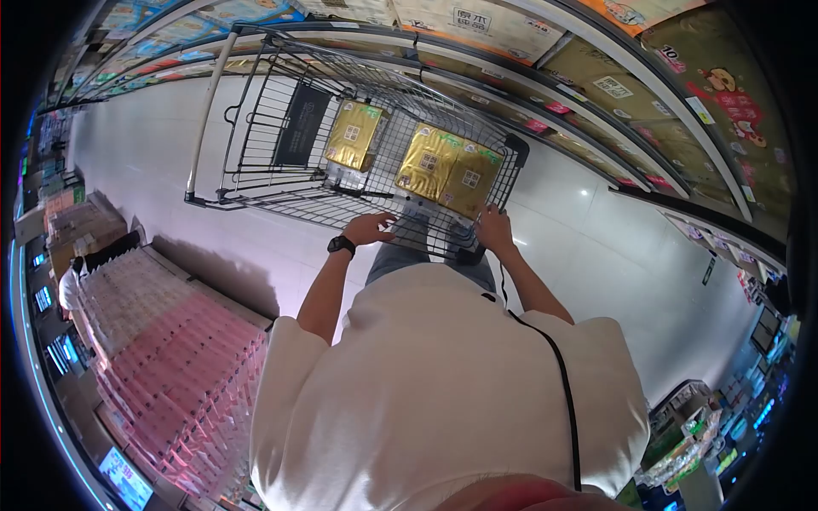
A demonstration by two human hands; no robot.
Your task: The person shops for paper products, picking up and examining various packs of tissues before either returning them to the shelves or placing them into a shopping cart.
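A wire shopping cart point(281, 198) stands in front of me, holding gold packages. One gold package point(351, 136) lies toward its left part; a larger gold bundle point(449, 170) sits toward the right end. At the cart's near side is my left hand point(369, 228), its fingers bent and spread near the wire rim, with a dark watch point(341, 246) on the wrist. My right hand point(493, 230) is closed at the rim near the cart's right corner, beside the larger bundle.
Shelves point(682, 128) of packaged goods run along the far side and right. A tall stack of pink and white packs point(170, 358) stands at the lower left, with brown boxes point(81, 226) beyond. More goods point(682, 434) are at the lower right.
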